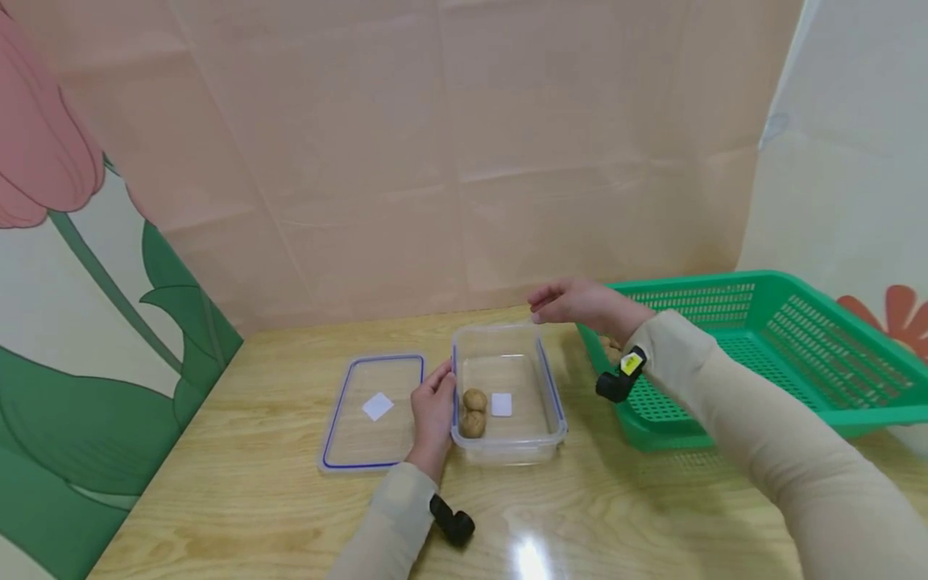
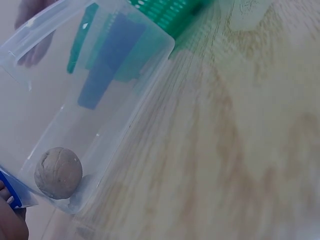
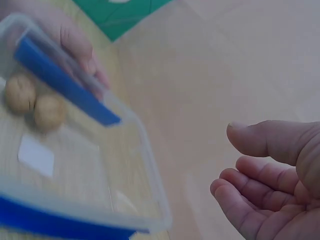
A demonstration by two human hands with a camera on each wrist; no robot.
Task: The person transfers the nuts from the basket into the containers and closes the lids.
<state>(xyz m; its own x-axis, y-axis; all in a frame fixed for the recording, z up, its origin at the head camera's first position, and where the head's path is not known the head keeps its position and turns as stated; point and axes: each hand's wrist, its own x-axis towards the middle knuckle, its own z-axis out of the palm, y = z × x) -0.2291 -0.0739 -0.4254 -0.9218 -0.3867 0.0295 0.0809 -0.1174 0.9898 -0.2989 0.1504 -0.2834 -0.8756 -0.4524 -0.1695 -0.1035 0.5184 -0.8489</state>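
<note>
A clear plastic container (image 1: pixel 507 447) with blue-edged sides stands on the table. Two walnuts (image 1: pixel 474 412) lie in its near left corner beside a white square (image 1: pixel 501 404). My left hand (image 1: pixel 432 411) rests against the outside of its left wall; in the right wrist view, the left hand's fingers (image 3: pixel 80 47) appear behind that wall. Beyond the container's far right corner, my right hand (image 1: pixel 573 304) hovers in the air. Nothing lies in the right palm (image 3: pixel 275 195), and its fingers are loosely bent. The left wrist view shows one walnut (image 2: pixel 58 173) through the clear plastic.
A clear lid (image 1: pixel 373 370) with a blue seal and a white square lies left of the container. The green basket (image 1: pixel 768 419) stands to the right, with brown walnuts (image 1: pixel 611 348) partly visible by its left wall. A pinkish sheet (image 1: pixel 362 161) hangs behind the table.
</note>
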